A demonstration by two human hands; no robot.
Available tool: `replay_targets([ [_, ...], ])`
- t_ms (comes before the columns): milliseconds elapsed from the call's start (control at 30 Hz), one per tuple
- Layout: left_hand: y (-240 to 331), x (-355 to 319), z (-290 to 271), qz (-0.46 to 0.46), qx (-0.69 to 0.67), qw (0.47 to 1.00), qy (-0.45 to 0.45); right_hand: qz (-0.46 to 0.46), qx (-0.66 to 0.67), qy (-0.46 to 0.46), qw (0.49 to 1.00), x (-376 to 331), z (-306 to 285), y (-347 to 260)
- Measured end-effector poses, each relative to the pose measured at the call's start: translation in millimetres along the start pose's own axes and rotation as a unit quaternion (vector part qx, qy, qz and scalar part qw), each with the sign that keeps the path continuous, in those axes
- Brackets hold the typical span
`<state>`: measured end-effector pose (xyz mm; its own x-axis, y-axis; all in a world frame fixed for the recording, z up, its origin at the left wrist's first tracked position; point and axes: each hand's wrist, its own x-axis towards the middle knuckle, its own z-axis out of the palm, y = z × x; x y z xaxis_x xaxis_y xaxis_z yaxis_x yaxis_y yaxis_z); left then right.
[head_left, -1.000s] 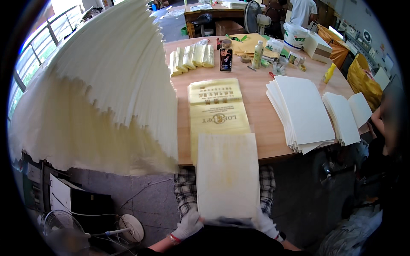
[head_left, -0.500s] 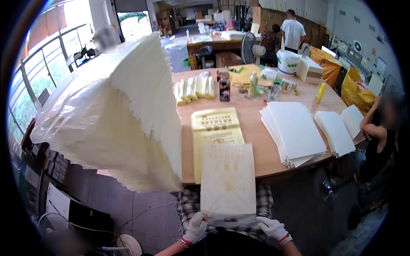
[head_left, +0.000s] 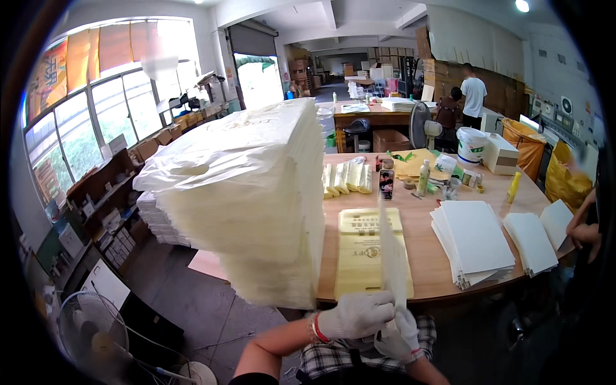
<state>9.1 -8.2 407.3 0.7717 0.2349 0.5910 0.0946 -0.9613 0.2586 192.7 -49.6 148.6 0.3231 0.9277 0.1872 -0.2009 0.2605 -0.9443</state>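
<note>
Both my hands wear white gloves and are close together above my lap at the table's near edge. A flat, pale plastic bag (head_left: 393,260) stands upright between them, turned nearly edge-on and held at its lower end. My left hand (head_left: 360,314) is closed at its lower left, fingers bent. Just below and to the right, my right hand (head_left: 399,337) is closed around the bottom of the bag. Behind it, a yellow printed bag (head_left: 359,260) lies flat on the wooden table (head_left: 420,273). The gloves partly hide the bag's lower end.
A tall stack of pale plastic bags (head_left: 256,192) rises at the left. White boards (head_left: 475,237) lie in piles at the right. Rolled yellow bags (head_left: 346,178), a phone (head_left: 385,185), bottles and a white bucket (head_left: 471,145) stand farther back. Another person's arm (head_left: 581,221) is at the far right.
The bag has turned from facing me flat to nearly edge-on. My left hand has crossed rightward to meet my right hand at its lower end. The head view has shifted left and up.
</note>
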Motion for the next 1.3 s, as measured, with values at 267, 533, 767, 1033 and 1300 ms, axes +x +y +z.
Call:
replay_targets([
  [267, 27.5, 22.5, -170.5, 0.021, -0.103, 0.931, 0.351, -0.169, 0.096, -0.158, 0.968, 161.5, 116.5, -273.6],
  [533, -67.6, -15.8, -337.0, 0.028, -0.186, 0.822, 0.538, -0.164, -0.257, -0.336, 0.891, 208.4, 278.5, -384.3],
  [767, -138.0, -156.4, -241.9, -0.090, -0.229, 0.752, 0.612, -0.313, -0.486, -0.249, 0.777, 211.1, 281.0, -370.5],
  [1033, -142.4, -199.1, 46.3, -0.523, -0.144, 0.809, 0.226, -0.453, -0.249, -0.325, 0.792, 217.1, 230.8, -322.9],
  [1300, -119.2, -142.1, 170.3, -0.406, -0.206, 0.890, 0.037, 0.032, -0.208, -0.077, 0.975, 153.7, -36.2, -77.2],
])
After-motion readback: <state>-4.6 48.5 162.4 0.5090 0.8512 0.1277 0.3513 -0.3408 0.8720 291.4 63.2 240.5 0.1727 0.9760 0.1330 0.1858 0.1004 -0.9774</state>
